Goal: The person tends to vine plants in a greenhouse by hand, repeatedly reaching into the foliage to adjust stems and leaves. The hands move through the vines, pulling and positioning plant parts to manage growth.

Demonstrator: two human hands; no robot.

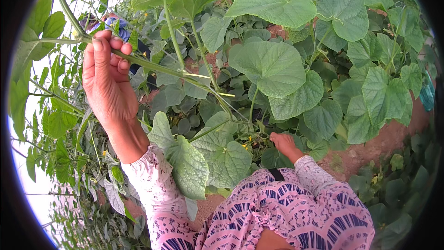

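My left hand (110, 86), raised at the upper left, has its thumb and fingers closed around a thick green vine stem (152, 65), which looks like cucumber. From the hand the stem slants down to the right, carrying long leaf stalks, two of which end in pale stubs. Lower down, my right hand (286, 144) is curled among thin stems beside small yellow flowers (245, 146). Its fingertips point into the foliage, and whether they pinch anything is hidden. Broad, wrinkled leaves (222, 156) hang between my two forearms.
Large vine leaves (270, 69) rise in front of me, tied along thin strings (315, 47). Another person in blue (116, 24) is partly hidden behind plants at the upper left. Bare brown soil (371, 149) shows at the right, with a teal object (427, 93) at the edge.
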